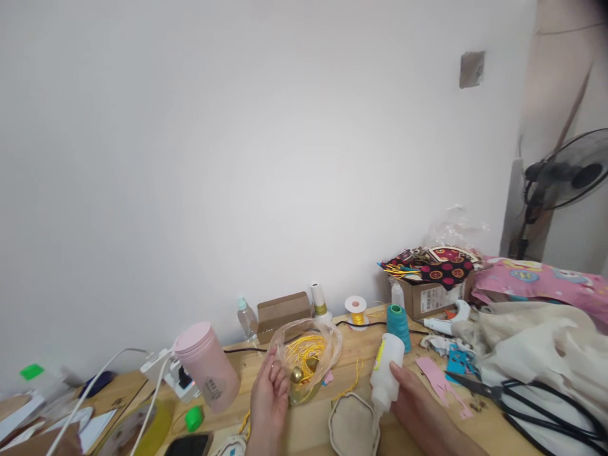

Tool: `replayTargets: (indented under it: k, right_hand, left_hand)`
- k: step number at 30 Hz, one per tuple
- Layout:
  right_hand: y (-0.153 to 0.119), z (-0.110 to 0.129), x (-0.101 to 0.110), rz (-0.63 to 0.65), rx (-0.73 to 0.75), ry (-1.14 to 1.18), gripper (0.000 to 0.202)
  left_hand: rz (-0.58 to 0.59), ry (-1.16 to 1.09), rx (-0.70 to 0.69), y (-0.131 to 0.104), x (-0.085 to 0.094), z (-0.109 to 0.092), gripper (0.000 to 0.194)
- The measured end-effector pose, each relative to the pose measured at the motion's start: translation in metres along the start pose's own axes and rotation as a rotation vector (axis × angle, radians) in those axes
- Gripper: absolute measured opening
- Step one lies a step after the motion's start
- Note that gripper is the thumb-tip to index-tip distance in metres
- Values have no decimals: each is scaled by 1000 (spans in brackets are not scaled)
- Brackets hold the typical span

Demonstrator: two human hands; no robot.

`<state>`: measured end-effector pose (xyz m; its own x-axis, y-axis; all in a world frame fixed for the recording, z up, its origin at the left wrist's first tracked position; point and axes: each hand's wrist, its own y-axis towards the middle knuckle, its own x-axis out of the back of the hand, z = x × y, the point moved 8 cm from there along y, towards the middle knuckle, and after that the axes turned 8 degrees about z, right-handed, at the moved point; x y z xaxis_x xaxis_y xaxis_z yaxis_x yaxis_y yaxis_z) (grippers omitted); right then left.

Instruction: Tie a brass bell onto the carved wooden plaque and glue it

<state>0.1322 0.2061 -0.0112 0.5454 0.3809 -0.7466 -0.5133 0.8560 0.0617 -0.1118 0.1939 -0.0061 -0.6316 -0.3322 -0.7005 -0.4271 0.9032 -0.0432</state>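
Observation:
A white squeeze bottle (387, 373) with a yellow label is held nozzle down in my right hand (415, 396). Its tip points at the right edge of a beige scalloped piece (352, 425) with a raised rim and a yellow cord at its top. My left hand (272, 392) is raised with curled fingers beside a clear plastic bag (332, 345) of yellow cords and gold bells; what its fingers hold, if anything, is too small to make out. Another light scalloped piece (231, 447) lies below my left hand, partly cut off by the frame.
Black scissors (546, 405), white fabric (532, 342) and pink scraps (434, 378) lie right. A teal thread cone (398, 326) and yellow spool (356, 313) stand behind. Left are a pink tumbler (209, 367), green cap (194, 418) and phone (189, 445).

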Motion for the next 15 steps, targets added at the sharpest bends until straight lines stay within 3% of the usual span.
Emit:
replayTargets:
  k: [3,9,15]
  right_hand:
    - [0,2,2,-4,23,15,27]
    - [-2,2,4,-85,5,29,23]
    - [-4,3,0,-75,-21,32,24]
  left_hand:
    - [27,-3,-3,-2,-6,-3,13]
    - [55,53,-171,1,-11,-12,11]
    - [62,320,-236,3,-8,-9,26]
